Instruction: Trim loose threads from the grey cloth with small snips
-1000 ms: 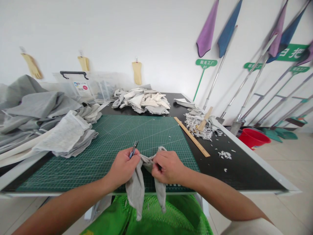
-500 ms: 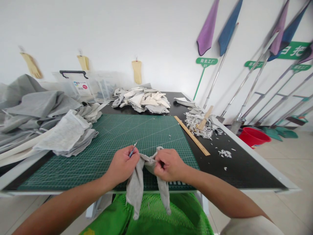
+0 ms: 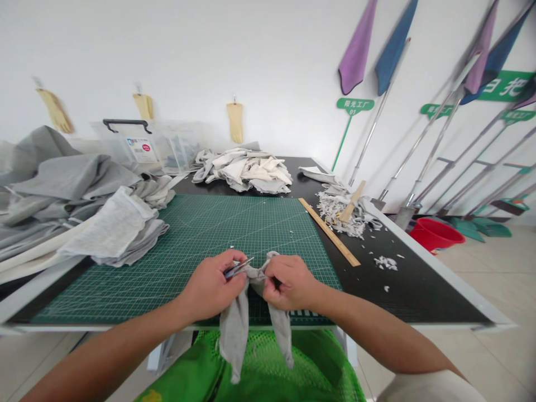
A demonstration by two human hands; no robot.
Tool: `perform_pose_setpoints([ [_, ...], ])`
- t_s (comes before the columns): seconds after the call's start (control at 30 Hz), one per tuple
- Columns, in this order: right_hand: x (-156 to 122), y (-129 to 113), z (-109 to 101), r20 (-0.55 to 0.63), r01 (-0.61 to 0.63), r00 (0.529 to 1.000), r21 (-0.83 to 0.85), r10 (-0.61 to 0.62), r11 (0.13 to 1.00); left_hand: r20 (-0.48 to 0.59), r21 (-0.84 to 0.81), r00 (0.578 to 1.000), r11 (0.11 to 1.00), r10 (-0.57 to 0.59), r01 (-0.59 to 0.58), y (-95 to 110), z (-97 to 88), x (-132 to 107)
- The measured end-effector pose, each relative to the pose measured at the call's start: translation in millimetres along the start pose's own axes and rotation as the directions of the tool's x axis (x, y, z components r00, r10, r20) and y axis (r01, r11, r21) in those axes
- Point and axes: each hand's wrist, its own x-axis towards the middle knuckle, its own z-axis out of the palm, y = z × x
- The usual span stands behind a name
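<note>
My left hand (image 3: 213,287) is closed round a small pair of blue-handled snips (image 3: 239,268), whose metal tips point right above the cloth. A strip of grey cloth (image 3: 235,335) passes between both hands and hangs down in two tails over the table's front edge. My right hand (image 3: 291,283) is closed in a pinch on the same cloth, at a bunched part that its fingers partly hide. Whether the blades touch the cloth I cannot tell. Beneath both hands lies the green cutting mat (image 3: 201,223).
A wooden ruler (image 3: 329,231) lies along the mat's right side, with a heap of grey scraps (image 3: 347,215) beyond it. Folded grey cloths (image 3: 113,223) are piled at left. More cloth pieces (image 3: 247,170) and a clear plastic box (image 3: 144,148) stand at the back.
My left hand has shifted slightly right, and the snips have swung from pointing upward to pointing right over the cloth. The left cloth tail hangs a little lower. My right hand stays put.
</note>
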Motion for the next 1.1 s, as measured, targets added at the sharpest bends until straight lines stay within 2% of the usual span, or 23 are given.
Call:
perform_pose_setpoints([
  [0.1,-0.1,0.2,1.7,0.019,0.042,0.999,-0.062,-0.040,0.997,0.005,-0.040,0.999,0.998,0.050,-0.050,3.7,-0.9,1.0],
  [0.2,-0.8,0.4,3.1,0.026,0.074,0.997,-0.107,-0.072,0.992,0.056,-0.029,0.995,0.996,0.081,-0.079,8.5,0.7,1.8],
  [0.37,-3.2,2.4,4.7,0.059,0.138,0.990,-0.151,-0.130,0.979,0.104,-0.036,0.990,0.995,0.099,-0.096,8.3,8.8,4.0],
  [0.57,-4.9,5.8,4.6,0.112,0.205,0.975,-0.141,-0.191,0.968,0.080,-0.207,0.993,0.976,0.089,-0.071,1.1,13.2,5.1],
  [0.67,-4.5,3.9,1.8,0.103,0.135,0.987,-0.073,-0.127,0.988,0.064,-0.228,0.993,0.970,0.100,-0.083,1.0,12.9,3.1],
  [0.73,-3.1,1.3,-1.4,0.111,0.012,0.994,-0.017,-0.010,1.000,0.063,-0.206,0.991,0.973,0.119,-0.104,2.0,12.8,1.6],
  [0.87,1.2,-3.9,-6.8,0.213,-0.229,0.950,-0.018,0.228,0.973,0.042,-0.201,0.992,0.974,0.116,-0.106,4.4,14.4,-0.4],
  [0.97,2.9,-5.9,-6.6,0.250,-0.271,0.928,-0.052,0.276,0.961,0.009,-0.257,0.996,0.963,0.085,-0.080,4.6,17.7,-1.5],
  [1.1,1.2,-5.5,-3.0,0.239,-0.278,0.926,-0.087,0.291,0.957,-0.046,-0.280,0.996,0.957,0.071,-0.081,3.8,21.1,-3.9],
])
